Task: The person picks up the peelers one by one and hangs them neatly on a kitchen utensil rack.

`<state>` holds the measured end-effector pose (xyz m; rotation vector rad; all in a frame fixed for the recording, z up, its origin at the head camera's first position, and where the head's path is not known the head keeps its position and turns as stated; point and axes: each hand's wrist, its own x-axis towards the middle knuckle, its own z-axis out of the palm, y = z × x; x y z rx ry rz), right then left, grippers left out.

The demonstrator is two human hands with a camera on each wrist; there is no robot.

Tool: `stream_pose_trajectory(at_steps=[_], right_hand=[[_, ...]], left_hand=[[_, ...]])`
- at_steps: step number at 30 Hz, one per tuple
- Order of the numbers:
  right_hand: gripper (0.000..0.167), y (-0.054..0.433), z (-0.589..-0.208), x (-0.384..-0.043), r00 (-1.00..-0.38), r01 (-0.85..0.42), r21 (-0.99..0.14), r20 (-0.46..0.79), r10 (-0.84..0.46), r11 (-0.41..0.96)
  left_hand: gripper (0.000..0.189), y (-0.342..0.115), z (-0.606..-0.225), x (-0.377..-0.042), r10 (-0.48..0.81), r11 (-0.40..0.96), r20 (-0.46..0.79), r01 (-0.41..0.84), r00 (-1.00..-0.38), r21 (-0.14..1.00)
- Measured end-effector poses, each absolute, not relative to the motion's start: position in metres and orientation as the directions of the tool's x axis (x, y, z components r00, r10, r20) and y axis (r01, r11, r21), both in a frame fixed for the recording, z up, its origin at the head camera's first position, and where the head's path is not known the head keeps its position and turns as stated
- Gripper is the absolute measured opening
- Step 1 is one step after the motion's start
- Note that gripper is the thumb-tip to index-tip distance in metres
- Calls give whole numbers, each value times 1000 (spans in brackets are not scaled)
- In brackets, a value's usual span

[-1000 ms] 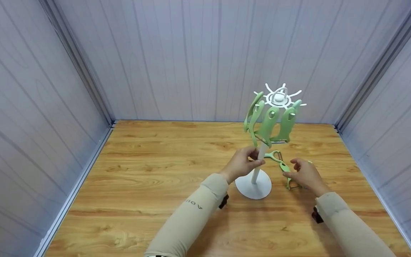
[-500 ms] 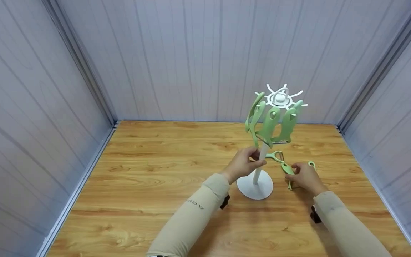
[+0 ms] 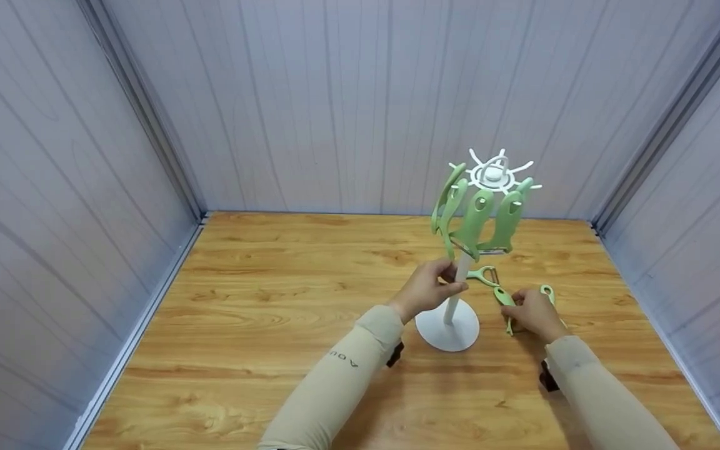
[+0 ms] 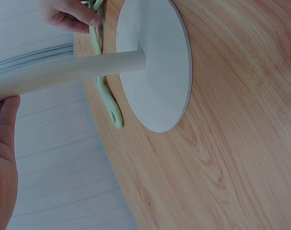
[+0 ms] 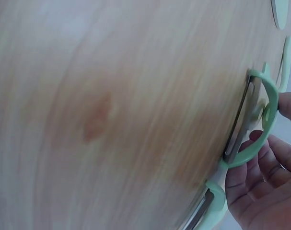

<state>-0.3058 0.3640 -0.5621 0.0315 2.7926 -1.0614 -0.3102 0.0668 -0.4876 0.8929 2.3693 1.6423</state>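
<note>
My left hand [image 3: 427, 289] grips the white pole [image 3: 462, 269] of a stand with a round white base [image 3: 447, 340]. Several green peelers [image 3: 475, 219] hang by their handle holes from the prongs at its top. To the right of the base, my right hand [image 3: 536, 314] pinches a green Y-shaped peeler [image 3: 504, 297] lying at the table. In the right wrist view the thumb and fingers of my right hand [image 5: 265, 187] are on either side of the head of this peeler [image 5: 272, 100].
Another peeler [image 3: 482, 275] lies on the wooden table [image 3: 285, 300] behind the pole. A further peeler [image 3: 547, 291] lies just right of my right hand, partly covered by it. White prongs [image 3: 522, 167] at the back of the stand's top carry nothing. Pale panel walls [image 3: 347, 106] surround the table.
My right hand has lowered onto the peeler, and its fingers have closed in on it. The handle of the rightmost peeler has come into sight. My left hand stays on the pole.
</note>
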Motion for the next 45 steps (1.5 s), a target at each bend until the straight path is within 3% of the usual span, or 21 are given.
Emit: stream_pose_trajectory(at_steps=[6,13,22,33,45], right_hand=[[43,363,-559,-301,-989,79,-672,-145,-26,736],[56,364,-545,-296,-995,53,-655,-97,-14,754],[50,360,-529,-292,-997,63,-718,-79,9,693],[42,352,-515,-281,-994,-74,-738,110,12,671],[42,346,-494,-277,-980,-138,-731,200,17,668]], left_hand=[[17,66,-489,-311,534,229,234,406,-812,885],[16,65,-488,-310,536,250,202,382,-820,890],[16,67,-486,-310,527,252,203,379,-826,890],[15,66,-488,-310,530,250,219,398,-819,883],[16,67,-487,-310,532,243,215,391,-819,887]])
